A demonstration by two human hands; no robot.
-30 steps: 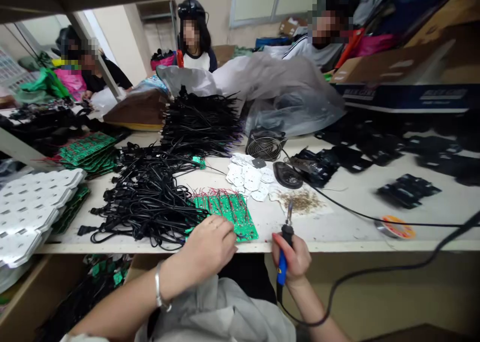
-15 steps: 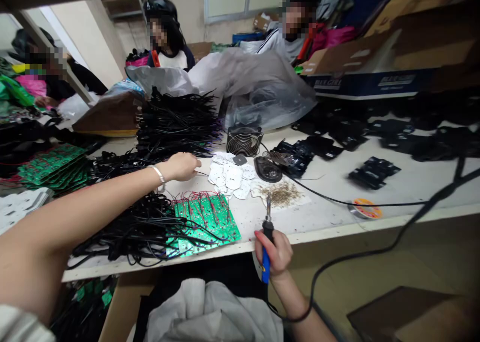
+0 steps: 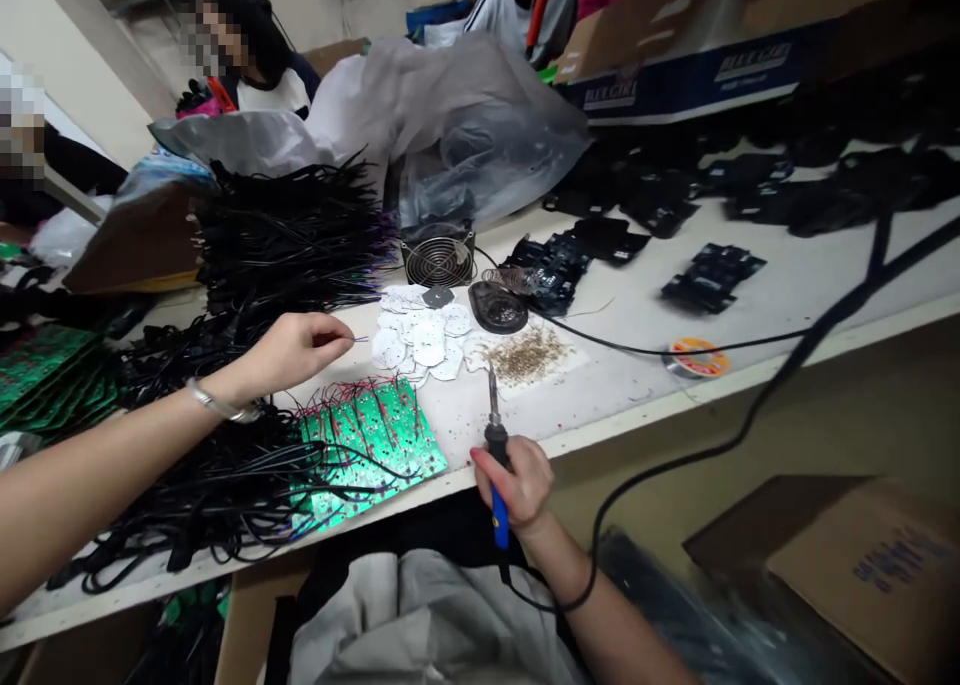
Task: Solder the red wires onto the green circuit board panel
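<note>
My left hand (image 3: 289, 350) is stretched out over the pile of black cables (image 3: 225, 465), its fingers pinched on the end of a thin wire (image 3: 358, 339). A bracelet sits on that wrist. Just below it lies a green circuit board (image 3: 367, 440) with red wires, at the table's front edge. My right hand (image 3: 517, 480) grips a soldering iron (image 3: 493, 435) by its blue and black handle, tip pointing up and away over the table edge. Its black cord (image 3: 750, 405) loops off to the right.
White round boards (image 3: 420, 335) lie beyond the green board, with a small fan (image 3: 439, 255), a black iron stand (image 3: 499, 308), a patch of brown scraps (image 3: 529, 353) and a solder reel (image 3: 694, 357). Black parts (image 3: 712, 270) cover the right. A bundle of black cables (image 3: 292, 230), plastic bags (image 3: 465, 125) and other people are behind. A cardboard box (image 3: 862, 565) sits low right.
My left hand left the green board and reached up to the cable pile, then pinched a thin wire. The view swung right and down. My right hand kept holding the iron.
</note>
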